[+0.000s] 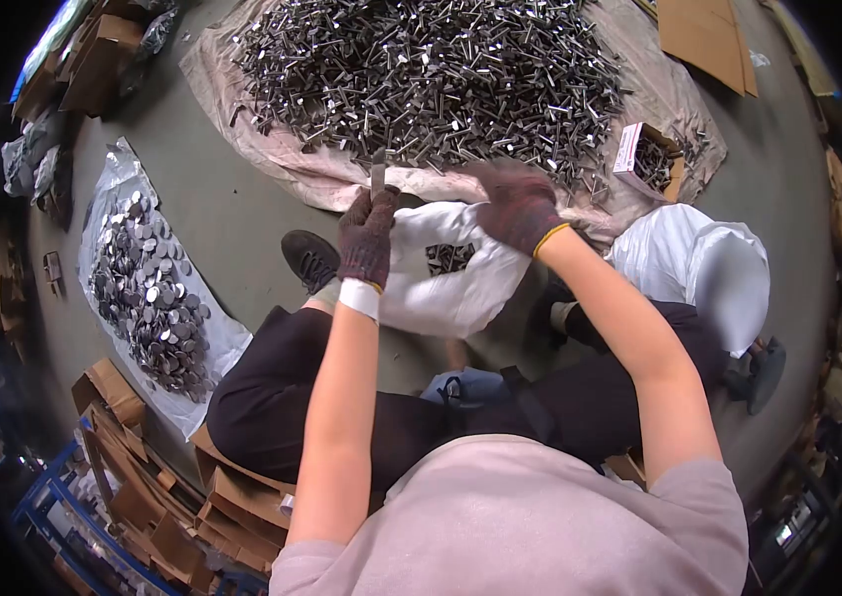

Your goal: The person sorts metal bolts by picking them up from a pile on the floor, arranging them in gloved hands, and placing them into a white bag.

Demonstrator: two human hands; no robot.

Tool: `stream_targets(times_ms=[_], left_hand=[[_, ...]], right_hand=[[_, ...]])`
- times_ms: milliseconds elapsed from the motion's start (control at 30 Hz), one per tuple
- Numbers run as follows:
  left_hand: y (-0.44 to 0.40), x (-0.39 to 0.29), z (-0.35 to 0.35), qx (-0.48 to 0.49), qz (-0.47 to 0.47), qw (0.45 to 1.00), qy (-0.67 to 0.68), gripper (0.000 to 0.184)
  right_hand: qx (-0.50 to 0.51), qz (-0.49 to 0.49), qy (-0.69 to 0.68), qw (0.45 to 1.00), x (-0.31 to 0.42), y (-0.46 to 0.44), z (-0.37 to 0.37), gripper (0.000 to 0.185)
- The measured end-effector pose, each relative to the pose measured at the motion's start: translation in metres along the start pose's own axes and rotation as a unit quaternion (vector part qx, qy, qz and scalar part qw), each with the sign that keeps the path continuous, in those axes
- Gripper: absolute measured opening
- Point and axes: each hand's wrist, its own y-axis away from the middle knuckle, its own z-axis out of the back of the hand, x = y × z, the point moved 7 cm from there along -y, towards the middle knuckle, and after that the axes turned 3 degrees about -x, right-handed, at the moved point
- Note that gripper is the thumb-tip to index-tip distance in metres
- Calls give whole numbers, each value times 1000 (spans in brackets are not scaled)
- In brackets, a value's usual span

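Observation:
My left hand (367, 236), in a dark knitted glove, is closed round a short flat metal piece (378, 171) that points up from the fingers. To its right, my right hand (518, 207), in a dark red glove with a yellow cuff, is smeared by motion near the pile's edge; its fingers cannot be made out. Between and below both hands a white sack (451, 308) stands open, with dark metal pieces (450, 258) inside. Beyond the hands, a large heap of metal pieces (431, 79) lies on a pale cloth (311, 179).
Round metal discs (157, 298) lie on a plastic sheet at the left. A small box of metal pieces (651, 159) sits on the cloth's right side. Another white sack (684, 248) stands at the right. Cardboard (704, 40) lies at the top right, and cardboard boxes (148, 507) at the lower left.

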Motion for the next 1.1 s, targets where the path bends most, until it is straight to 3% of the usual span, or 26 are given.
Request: stream_targets(times_ms=[67,100,133,200,267,300,333,400,433,467,533,567,667,700,733,767,800,867,900,933,967,1000,1033,1067,1100], left_hand=[[22,-18,-19,14,20,993,114,33],[30,-20,-29,33,45,984,170,31],[35,-15,-30,56,44,988,140,32],[42,24,-25,89,184,967,153,32],[50,42,-18,79,224,963,126,31],[54,44,-16,96,208,973,-3,33],[57,46,-15,111,191,966,-131,35],[60,44,-23,143,213,957,-134,34],[64,42,-29,178,235,946,-138,33],[68,43,-34,212,255,932,-143,32],[69,49,-36,216,251,939,-88,31],[69,51,-33,211,246,941,-99,30],[60,71,-20,132,244,952,-127,28],[57,71,-16,73,240,968,19,26],[55,73,-11,12,232,958,166,26],[51,60,-9,69,24,997,0,33],[52,55,-11,68,26,997,3,33],[53,32,-21,113,-52,992,-4,34],[54,15,-21,111,-189,947,-235,38],[50,12,-23,112,-190,947,-234,38],[42,15,-21,101,-90,979,-153,33],[37,23,-18,88,14,994,-70,34],[31,20,-1,38,-19,954,-296,38],[-13,84,17,65,-61,984,-152,42],[-17,84,26,53,20,995,-82,49]], right_hand=[[-10,113,-38,993,39,-3,11,23],[77,143,-53,985,53,2,3,18],[164,173,-66,969,64,11,-6,13],[383,140,27,913,59,29,-31,21],[420,157,110,887,36,54,-70,24],[440,170,142,870,36,64,-73,39],[441,174,143,869,36,72,-74,39],[349,194,276,874,32,69,-70,47],[352,170,318,864,21,62,-88,51],[250,126,317,906,-9,52,-123,50],[147,18,339,929,-54,29,-149,50],[243,17,334,910,-29,26,-98,50],[164,59,284,943,6,24,-68,41],[114,155,285,939,34,33,-55,33],[9,230,248,941,62,54,-34,24],[157,240,161,944,84,61,-30,17],[49,366,84,926,104,76,-32,11],[267,416,43,868,113,99,-68,19],[267,415,44,868,107,101,-84,19],[239,344,41,907,88,94,-109,25],[210,271,38,939,70,83,-121,33],[341,137,-33,929,46,67,-138,48],[460,12,120,880,40,52,-101,49],[423,-17,31,905,20,40,-95,46],[353,-70,29,933,-16,31,-100,44]])
